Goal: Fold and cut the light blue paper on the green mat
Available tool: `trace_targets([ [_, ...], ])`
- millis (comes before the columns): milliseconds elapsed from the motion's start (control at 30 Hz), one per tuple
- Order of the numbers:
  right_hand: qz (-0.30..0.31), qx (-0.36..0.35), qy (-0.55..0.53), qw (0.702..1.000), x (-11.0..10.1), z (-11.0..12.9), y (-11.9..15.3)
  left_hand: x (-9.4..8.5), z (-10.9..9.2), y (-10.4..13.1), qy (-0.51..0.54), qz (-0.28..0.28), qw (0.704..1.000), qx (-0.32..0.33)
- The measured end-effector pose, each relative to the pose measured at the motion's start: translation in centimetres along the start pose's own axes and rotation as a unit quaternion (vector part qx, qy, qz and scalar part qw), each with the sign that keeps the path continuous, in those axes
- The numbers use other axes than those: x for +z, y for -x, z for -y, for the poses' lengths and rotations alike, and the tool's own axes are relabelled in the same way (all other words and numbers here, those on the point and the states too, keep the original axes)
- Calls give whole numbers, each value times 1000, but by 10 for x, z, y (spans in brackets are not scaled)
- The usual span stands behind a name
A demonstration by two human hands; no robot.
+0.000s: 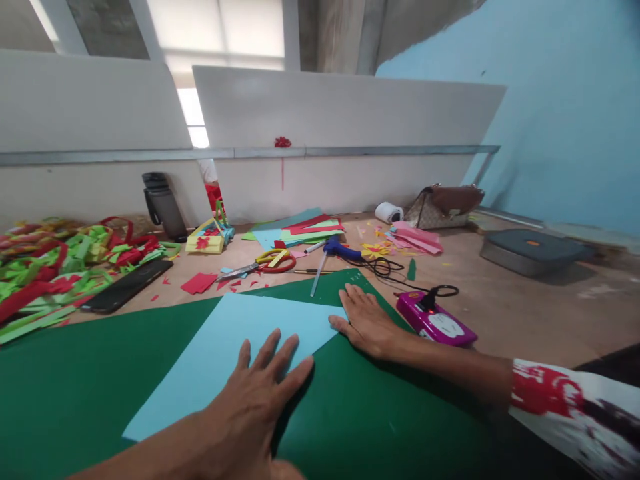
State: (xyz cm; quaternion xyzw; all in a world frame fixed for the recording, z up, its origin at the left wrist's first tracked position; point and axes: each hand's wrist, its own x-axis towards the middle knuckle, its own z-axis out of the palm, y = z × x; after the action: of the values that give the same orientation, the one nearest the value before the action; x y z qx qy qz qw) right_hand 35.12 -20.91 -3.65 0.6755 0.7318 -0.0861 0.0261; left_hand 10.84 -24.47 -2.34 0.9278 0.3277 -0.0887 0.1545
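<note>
1. Paper, light blue (213, 357), flat on green sheet (90, 380) at 7 o'clock in view. Left hand (263, 393) spread across its 4 o'clock edge, right hand (371, 325) spread at its 3 o'clock corner; uneven push could crease it.
2. Red scraps (199, 283), paper's 11 o'clock: stray bit underneath might dent it.
3. Glue gun (343, 251), paper's 2 o'clock: if hot, dripping could stain.
</note>
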Motion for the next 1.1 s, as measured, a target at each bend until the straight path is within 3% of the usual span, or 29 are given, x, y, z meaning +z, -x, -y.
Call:
trace_targets([
  [100,-13,15,1,1000,1,1,-9,-5,-20,3,-13,51,999,8],
  [300,-48,4,24,999,2,4,-5,-5,-41,8,-82,45,995,-27],
  [500,-49,18,37,998,2,3,-7,13,-34,0,-108,34,994,-7],
  [667,-60,16,57,996,2,6,-9,39,-19,-6,-149,-72,986,12],
  [767,-71,-74,61,993,7,20,0,55,-9,-8,-143,-105,983,47],
  [833,-43,-232,6,972,11,33,10,64,-5,-8,-137,-122,982,53],
  [900,-7,-300,-58,952,12,44,20,72,-5,-6,-151,-152,977,20],
  [967,30,-288,-76,954,8,48,28,76,-5,-1,-177,-175,968,-24],
  [1100,75,-150,-51,985,-5,32,35,73,2,20,-193,-158,966,-66],
])
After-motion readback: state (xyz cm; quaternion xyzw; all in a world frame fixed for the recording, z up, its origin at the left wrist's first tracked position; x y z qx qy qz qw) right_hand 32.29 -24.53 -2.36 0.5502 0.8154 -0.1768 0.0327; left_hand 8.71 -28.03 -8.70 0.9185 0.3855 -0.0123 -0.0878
